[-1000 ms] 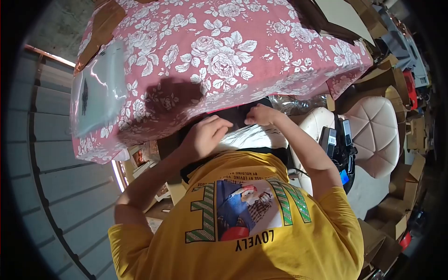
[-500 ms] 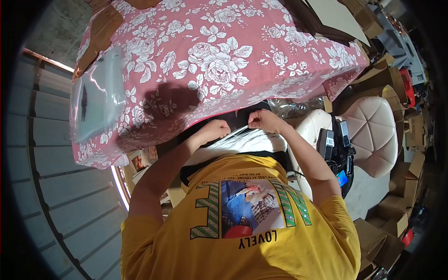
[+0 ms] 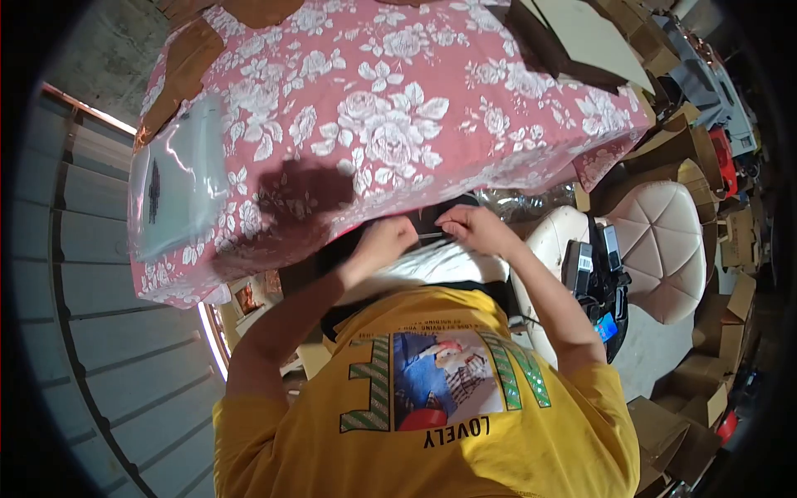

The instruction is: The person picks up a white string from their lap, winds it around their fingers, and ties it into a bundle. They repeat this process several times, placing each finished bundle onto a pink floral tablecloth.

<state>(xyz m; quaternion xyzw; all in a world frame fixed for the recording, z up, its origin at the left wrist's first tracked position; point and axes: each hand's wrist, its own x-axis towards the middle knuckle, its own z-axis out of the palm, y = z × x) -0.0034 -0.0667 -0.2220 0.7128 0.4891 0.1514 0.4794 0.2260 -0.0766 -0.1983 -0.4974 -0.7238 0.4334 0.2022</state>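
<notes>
While I work over my lap, left hand (image 3: 383,242): curled — hold unclear
Right hand (image 3: 475,227): curled — can't tell
White cloth (image 3: 440,264): beneath; seems to want steadiness

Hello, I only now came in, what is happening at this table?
A person in a yellow shirt works with both bare hands over white material on the lap, by the edge of the flowered tablecloth. The left hand and right hand are close together but apart, fingers curled. Something thin and pale shows between them, too small to identify. A clear plastic packet lies on the cloth.
</notes>
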